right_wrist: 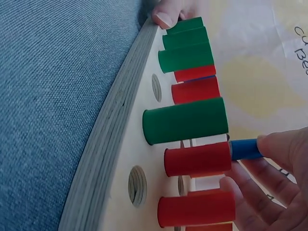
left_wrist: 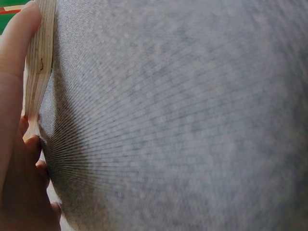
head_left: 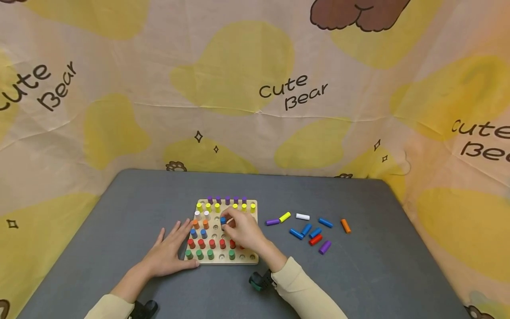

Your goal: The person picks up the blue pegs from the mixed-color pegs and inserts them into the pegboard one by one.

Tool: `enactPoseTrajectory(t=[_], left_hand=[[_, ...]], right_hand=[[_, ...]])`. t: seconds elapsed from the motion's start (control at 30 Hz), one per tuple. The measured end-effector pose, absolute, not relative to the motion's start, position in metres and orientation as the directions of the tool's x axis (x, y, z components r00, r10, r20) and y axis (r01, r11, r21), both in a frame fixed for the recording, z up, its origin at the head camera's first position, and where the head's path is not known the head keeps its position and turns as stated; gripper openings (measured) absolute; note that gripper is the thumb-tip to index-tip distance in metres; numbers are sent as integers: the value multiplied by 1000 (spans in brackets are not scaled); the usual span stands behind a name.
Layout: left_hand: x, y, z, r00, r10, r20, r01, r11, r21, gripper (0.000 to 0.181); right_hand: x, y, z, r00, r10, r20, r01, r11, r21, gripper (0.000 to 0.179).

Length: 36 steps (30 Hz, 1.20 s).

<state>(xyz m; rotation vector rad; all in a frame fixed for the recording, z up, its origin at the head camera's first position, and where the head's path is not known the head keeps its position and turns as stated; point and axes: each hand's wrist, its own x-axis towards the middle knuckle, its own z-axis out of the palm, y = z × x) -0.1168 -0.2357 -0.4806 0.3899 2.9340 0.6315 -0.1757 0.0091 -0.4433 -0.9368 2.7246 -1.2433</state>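
A wooden pegboard (head_left: 216, 259) lies on the grey table, with rows of purple, yellow, white, orange, blue, red and green pegs standing in its holes. My right hand (head_left: 245, 228) pinches a blue peg (head_left: 223, 220) between thumb and fingertips over the middle of the board. In the right wrist view that blue peg (right_wrist: 246, 149) shows behind a standing red peg (right_wrist: 197, 160); whether it touches a hole is hidden. Fingers spread, my left hand (head_left: 169, 252) rests along the board's left side, thumb at the near left corner. The left wrist view shows the thumb (left_wrist: 19, 36) against the board's edge (left_wrist: 41, 57).
Loose pegs lie to the right of the board: several blue ones (head_left: 325, 223), two purple (head_left: 325, 247), and a yellow (head_left: 284, 217), a white (head_left: 303, 216), a red (head_left: 315, 239) and an orange one (head_left: 345, 226). A printed cloth (head_left: 239, 66) hangs behind the table (head_left: 378, 274).
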Motion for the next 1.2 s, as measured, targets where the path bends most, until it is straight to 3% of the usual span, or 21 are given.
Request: enactPoseTrajectory(t=[0.67,1.2], left_hand=[[-116,-236,-479,-959,278,-59,227,874,430,111],[-117,-236,-480,-958,280,-55,230,873,429,110]], right_hand=[[-176,-4,-447,-788,-574,222,-580,571,-581,12],[-175,-11,-452,-772,-618,146,-575,583,-573,14]])
